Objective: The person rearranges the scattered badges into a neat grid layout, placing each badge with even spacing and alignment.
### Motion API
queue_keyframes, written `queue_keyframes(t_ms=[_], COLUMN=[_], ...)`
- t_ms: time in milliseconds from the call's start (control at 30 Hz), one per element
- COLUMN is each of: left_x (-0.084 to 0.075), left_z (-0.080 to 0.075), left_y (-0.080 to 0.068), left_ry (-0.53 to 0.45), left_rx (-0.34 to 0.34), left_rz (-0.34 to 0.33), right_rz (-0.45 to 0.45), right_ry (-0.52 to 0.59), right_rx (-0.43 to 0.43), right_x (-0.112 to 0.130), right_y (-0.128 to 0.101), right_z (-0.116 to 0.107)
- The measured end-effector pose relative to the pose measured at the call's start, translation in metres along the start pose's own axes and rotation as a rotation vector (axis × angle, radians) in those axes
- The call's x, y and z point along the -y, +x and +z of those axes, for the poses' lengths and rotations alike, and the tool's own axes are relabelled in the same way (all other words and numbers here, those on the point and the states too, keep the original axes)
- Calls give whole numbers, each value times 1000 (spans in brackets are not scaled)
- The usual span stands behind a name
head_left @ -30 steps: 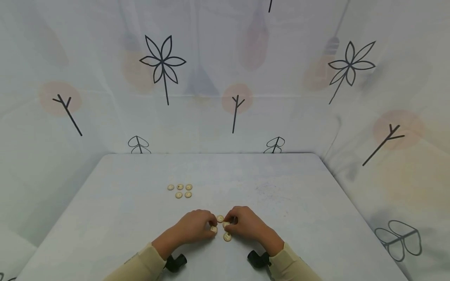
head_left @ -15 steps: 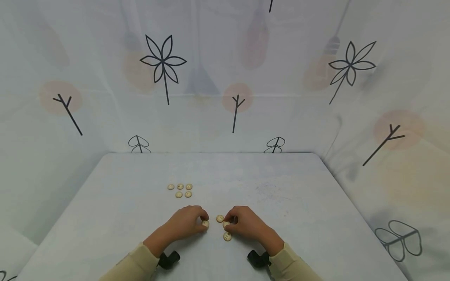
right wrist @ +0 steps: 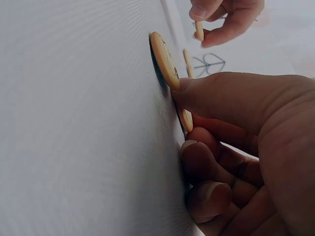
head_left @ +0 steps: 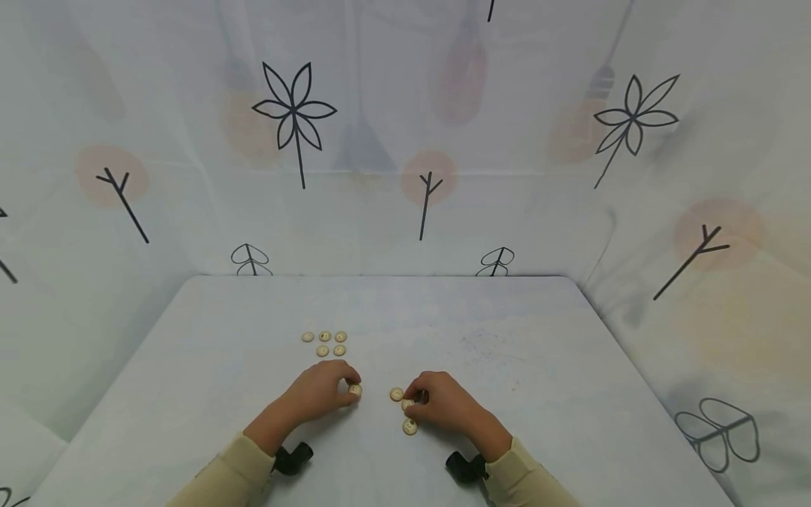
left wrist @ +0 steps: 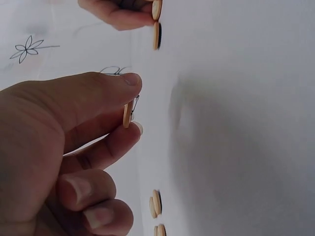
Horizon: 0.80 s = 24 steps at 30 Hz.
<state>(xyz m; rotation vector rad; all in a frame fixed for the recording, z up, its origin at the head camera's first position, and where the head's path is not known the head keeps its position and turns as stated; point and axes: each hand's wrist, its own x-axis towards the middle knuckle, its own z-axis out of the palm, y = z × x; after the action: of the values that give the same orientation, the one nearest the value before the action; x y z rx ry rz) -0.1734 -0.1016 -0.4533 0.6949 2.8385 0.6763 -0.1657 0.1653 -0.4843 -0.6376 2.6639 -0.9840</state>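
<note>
Low in the middle of the head view, the left hand pinches a pale round button between thumb and forefinger; the left wrist view shows it raised off the white table, seen edge-on. Just right of it, the right hand has its fingers curled round a second button, held against the tabletop. Two loose buttons lie beside that hand: one at its upper left, between the two hands, and one below it, near the thumb. Further up and to the left, five more buttons sit in two neat rows, well apart from both hands.
</note>
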Motion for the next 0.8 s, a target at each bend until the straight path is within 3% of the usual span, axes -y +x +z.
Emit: queue_keyframes(t_ms=[267, 533, 800], left_x=[7, 16, 23], left_z=[-5, -7, -11], left_y=[-2, -2, -1], left_ry=[4, 23, 59], left_rx=[-30, -53, -64], left_rz=[-30, -109, -131], right_rz=[3, -4, 2], right_ry=[16, 19, 25], right_rx=[5, 3, 3], right_x=[0, 1, 2], right_y=[-1, -2, -3], right_z=[0, 0, -1])
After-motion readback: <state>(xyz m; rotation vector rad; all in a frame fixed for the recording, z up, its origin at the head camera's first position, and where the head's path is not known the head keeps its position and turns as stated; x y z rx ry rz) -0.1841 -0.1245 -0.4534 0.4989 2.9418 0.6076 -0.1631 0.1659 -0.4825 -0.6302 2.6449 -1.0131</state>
